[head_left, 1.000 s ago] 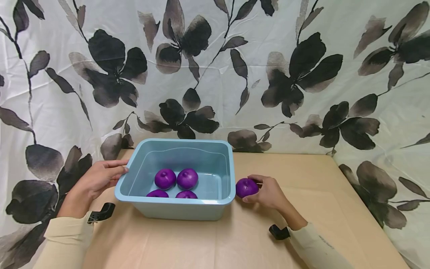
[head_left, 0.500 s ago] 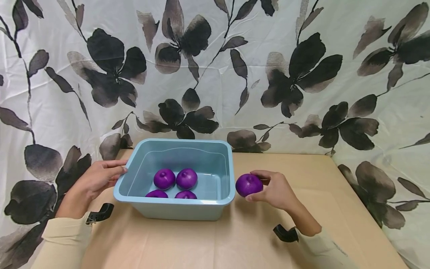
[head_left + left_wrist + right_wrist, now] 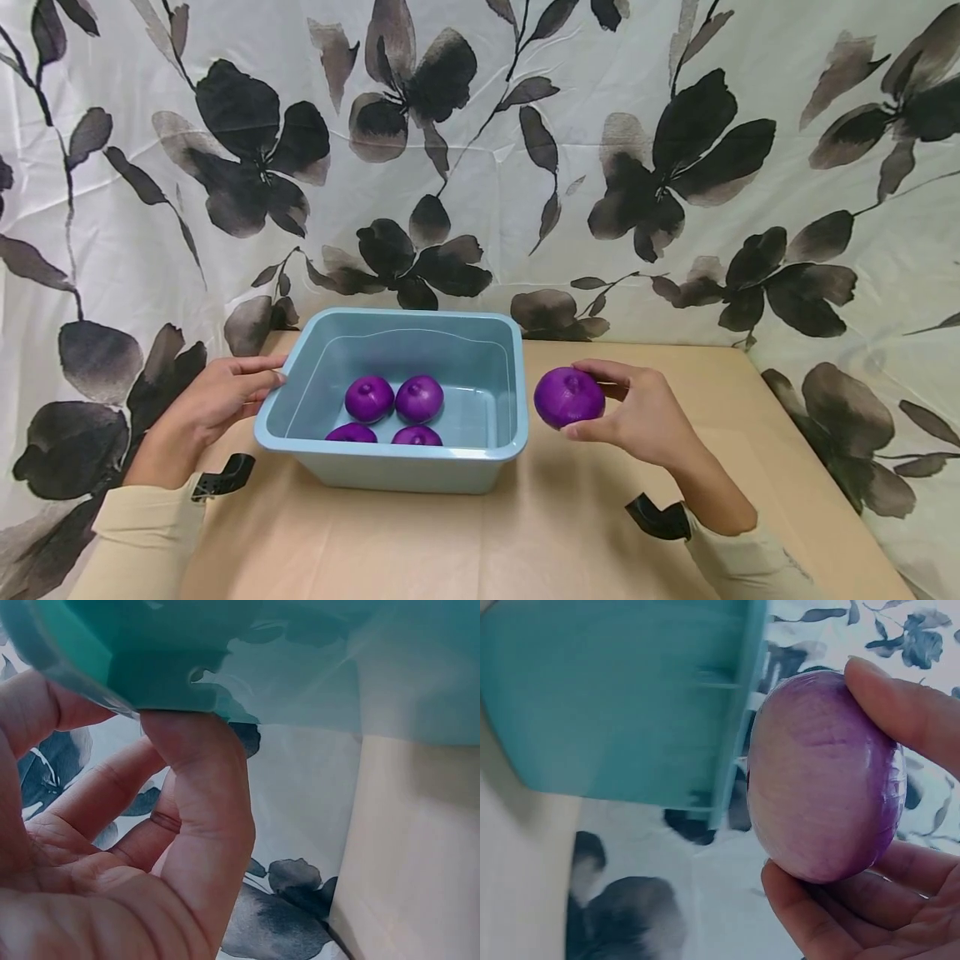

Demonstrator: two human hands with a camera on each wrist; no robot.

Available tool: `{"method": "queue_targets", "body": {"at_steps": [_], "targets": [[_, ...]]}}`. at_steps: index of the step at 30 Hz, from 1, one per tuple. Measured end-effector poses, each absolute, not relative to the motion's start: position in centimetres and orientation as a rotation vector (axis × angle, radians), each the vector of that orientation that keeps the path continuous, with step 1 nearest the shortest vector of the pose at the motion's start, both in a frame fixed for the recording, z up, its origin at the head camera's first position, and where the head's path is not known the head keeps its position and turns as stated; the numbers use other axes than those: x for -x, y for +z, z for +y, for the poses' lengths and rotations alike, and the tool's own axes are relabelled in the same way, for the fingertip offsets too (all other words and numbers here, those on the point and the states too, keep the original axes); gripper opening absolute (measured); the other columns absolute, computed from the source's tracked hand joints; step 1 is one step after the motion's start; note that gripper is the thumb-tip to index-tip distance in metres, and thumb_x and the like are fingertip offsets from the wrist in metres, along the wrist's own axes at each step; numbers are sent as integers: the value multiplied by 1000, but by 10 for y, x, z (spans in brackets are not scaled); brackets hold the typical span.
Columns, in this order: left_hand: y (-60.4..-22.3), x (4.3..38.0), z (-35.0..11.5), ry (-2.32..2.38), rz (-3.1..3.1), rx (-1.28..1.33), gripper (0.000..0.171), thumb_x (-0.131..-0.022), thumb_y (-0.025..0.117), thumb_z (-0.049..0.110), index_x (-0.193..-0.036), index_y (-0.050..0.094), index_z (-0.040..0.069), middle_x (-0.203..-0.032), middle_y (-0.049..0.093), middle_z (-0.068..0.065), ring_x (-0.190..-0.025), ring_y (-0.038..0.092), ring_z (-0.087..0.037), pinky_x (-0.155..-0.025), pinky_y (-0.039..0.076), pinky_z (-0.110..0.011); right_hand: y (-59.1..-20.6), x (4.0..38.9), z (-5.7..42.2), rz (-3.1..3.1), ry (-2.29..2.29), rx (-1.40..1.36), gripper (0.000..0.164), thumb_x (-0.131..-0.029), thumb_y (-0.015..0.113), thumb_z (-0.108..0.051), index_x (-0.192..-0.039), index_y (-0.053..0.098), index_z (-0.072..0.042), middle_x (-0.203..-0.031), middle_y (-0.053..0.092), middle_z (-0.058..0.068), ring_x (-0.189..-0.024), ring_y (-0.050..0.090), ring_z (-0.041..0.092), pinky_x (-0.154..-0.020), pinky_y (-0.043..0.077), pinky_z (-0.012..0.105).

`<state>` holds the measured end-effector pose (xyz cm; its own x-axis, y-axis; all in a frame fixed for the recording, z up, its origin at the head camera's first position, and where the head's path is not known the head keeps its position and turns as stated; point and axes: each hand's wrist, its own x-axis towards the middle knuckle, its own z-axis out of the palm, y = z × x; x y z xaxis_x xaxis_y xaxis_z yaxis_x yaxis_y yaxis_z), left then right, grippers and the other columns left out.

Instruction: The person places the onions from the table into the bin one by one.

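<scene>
In my right hand is a purple onion, pinched between thumb and fingertips and raised above the table, just right of the light blue plastic tub. The right wrist view shows this onion close up, apart from the tub wall. My left hand holds the tub's left rim, its thumb pressed against the edge in the left wrist view. Several more purple onions lie inside the tub, among them one onion near the middle; the front ones are partly hidden by the front rim.
The tub stands on a tan table covering. Behind it hangs a white cloth with dark floral print, reaching down both sides of the table. A black wrist mount sits on the right forearm, another mount on the left.
My right hand has lifted the onion from beside the tub, bringing it up and slightly to the right. The left hand and the tub have stayed in place.
</scene>
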<state>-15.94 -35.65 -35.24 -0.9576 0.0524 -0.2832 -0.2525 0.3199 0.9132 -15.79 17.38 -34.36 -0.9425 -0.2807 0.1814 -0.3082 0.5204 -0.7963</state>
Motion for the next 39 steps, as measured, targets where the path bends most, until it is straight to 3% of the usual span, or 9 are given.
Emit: {"method": "queue_targets", "body": {"at_steps": [6, 16, 28, 39], "targets": [[-352, 161, -357, 1684, 2321, 181, 61, -103, 63, 13, -153, 38, -13, -95, 72, 18, -86, 71, -1, -78, 62, -22, -318, 160, 161, -2712, 1373, -557, 81, -63, 102, -26, -133, 69, -5, -131, 72, 12, -109, 75, 30, -90, 62, 27], [-351, 161, -354, 1671, 2344, 180, 62, -103, 64, 13, -152, 39, -14, -93, 72, 17, -84, 71, -2, -78, 62, -22, -278, 161, 131, -2767, 1315, -553, 81, -63, 102, -32, -133, 69, -8, -128, 72, 14, -105, 76, 34, -83, 64, 41], [-351, 159, -356, 1656, 2348, 179, 61, -103, 63, 14, -153, 39, -13, -94, 72, 16, -85, 71, -2, -79, 62, -23, -265, 180, 100, -2786, 1237, -626, 81, -62, 101, -26, -134, 69, -7, -124, 74, 12, -103, 76, 29, -88, 64, 43], [-352, 158, -356, 1655, 2363, 189, 59, -102, 61, 13, -152, 41, -13, -93, 72, 15, -83, 70, -2, -77, 62, -22, -265, 202, 73, -2865, 1145, -659, 73, -65, 98, -31, -130, 71, -13, -116, 77, 6, -105, 71, 26, -85, 63, 41]]}}
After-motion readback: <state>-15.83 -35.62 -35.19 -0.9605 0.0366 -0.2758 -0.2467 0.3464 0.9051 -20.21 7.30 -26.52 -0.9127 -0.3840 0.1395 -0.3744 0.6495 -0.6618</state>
